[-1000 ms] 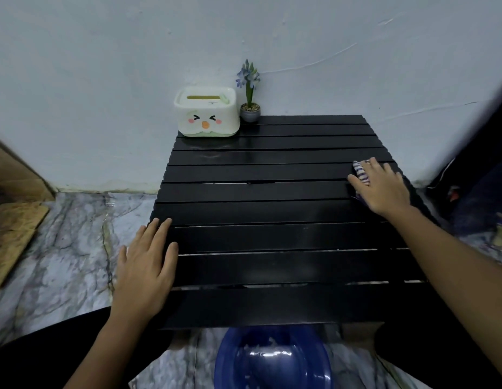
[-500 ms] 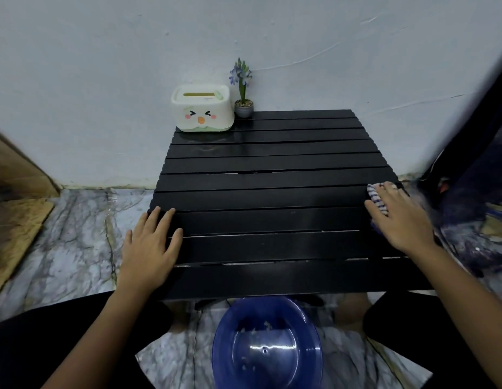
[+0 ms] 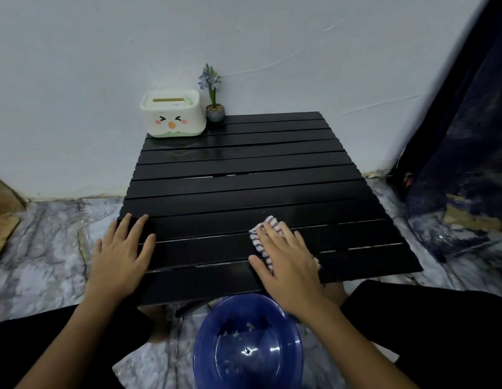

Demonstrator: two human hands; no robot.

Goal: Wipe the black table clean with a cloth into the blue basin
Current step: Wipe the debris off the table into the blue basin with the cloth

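A low black slatted table stands against a white wall. My right hand presses flat on a white cloth with blue stripes near the table's front edge, right of centre. Only the cloth's far and left parts show from under the fingers. My left hand lies flat and spread on the table's front left corner, holding nothing. A blue basin sits on the floor just below the front edge, under my right wrist, with a few pale crumbs inside.
A white tissue box with a chick face and a small potted blue flower stand at the table's back left. Marble-patterned floor surrounds the table. Dark fabric hangs at the right. My dark-clothed legs flank the basin.
My right hand has dragged the cloth from the table's far right edge toward me and leftward to the front, near the basin. The left hand has stayed on the front left corner.
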